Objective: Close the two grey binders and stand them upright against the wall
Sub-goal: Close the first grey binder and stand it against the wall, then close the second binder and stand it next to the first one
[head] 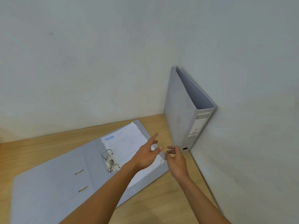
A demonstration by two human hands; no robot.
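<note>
One grey binder [181, 113] stands upright and closed in the corner, its spine with a white label facing me and its side against the right wall. The other grey binder [53, 188] lies flat and open on the wooden table, metal ring mechanism [110, 162] in the middle and a stack of white pages [126, 146] on its right half. My left hand [146, 156] hovers over those pages, fingers spread, holding nothing. My right hand [175, 160] hangs just right of the open binder's edge, fingers loosely curled and apart, below the standing binder.
The wooden table [169, 199] meets a pale back wall [97, 70] and a pale right wall [250, 126], forming a corner. Bare table surface lies between the open binder and the right wall.
</note>
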